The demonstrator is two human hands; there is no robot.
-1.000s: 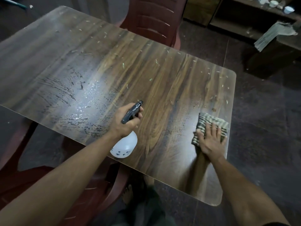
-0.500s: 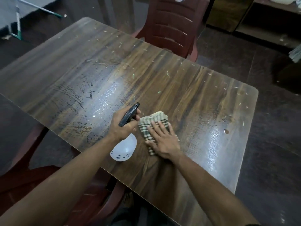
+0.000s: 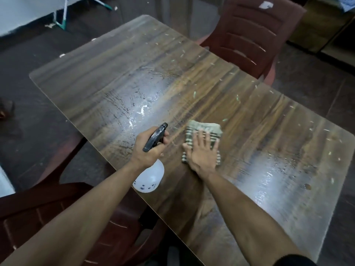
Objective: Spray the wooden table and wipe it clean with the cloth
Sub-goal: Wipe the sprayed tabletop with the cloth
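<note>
1. Across the head view, the wooden table (image 3: 255, 120) looks partly treated: wet sheen and droplets lie near the left-centre and along the near right, while pale scraps and flecks are scattered over the far half and the right end. By my reading, spraying has begun and wiping is under way in the middle, with most of the top left to clean, the far side above all.

2. Near the middle of the table, the right hand (image 3: 202, 152) lies flat on the checked cloth (image 3: 203, 131), fingers straight and spread, pressing it to the wood. The cloth is folded, and its far edge shows beyond the fingertips.

3. Just left of the cloth, the left hand (image 3: 148, 148) grips the spray bottle (image 3: 149, 178) by its neck, fingers curled round the dark trigger head, which points toward the far side. The white body hangs below the fist, over the table's near edge. Whether the trigger is being squeezed, I cannot tell.

4. Dark red chairs stand at the far side and the near left.
</note>
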